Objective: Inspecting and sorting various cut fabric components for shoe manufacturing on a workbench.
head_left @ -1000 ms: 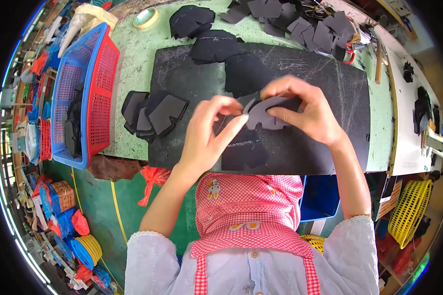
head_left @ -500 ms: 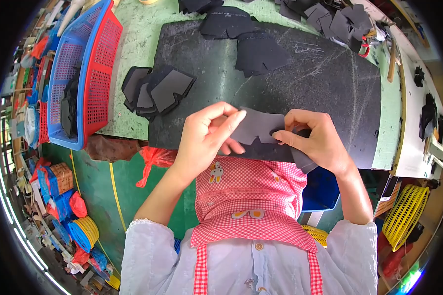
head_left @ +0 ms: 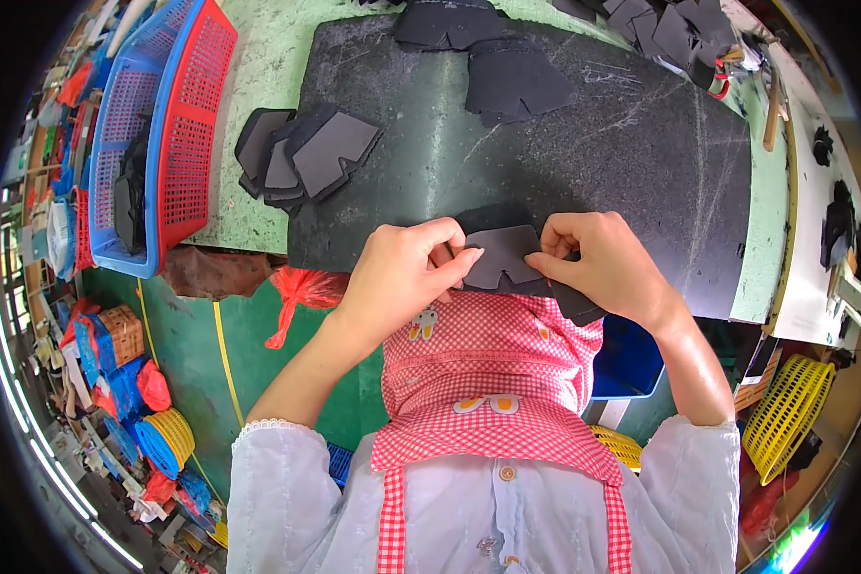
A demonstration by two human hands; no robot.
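Between my two hands, at the near edge of the black mat (head_left: 631,191), is a notched grey-black sheet piece (head_left: 502,254), with darker pieces showing behind and beneath it. My left hand (head_left: 416,260) pinches its left edge between thumb and fingers. On the right side, my right hand (head_left: 603,258) is closed with its thumb on the piece's edge, and more dark pieces (head_left: 576,304) hang below those fingers. A pile of similar notched pieces (head_left: 320,153) lies at the mat's left. Further stacks of dark pieces (head_left: 517,81) rest at the far side.
A red and blue plastic basket (head_left: 187,124) with dark pieces in it stands at the left. Loose grey pieces (head_left: 674,38), red-handled scissors (head_left: 720,84) and a wooden-handled tool (head_left: 772,115) lie at the far right. A red plastic bag (head_left: 301,292) hangs below the table's near edge.
My left hand has come down and its fingers have closed on the left edge of the grey-black piece. The piece now lies flatter and nearer the mat's edge; the view has shifted slightly.
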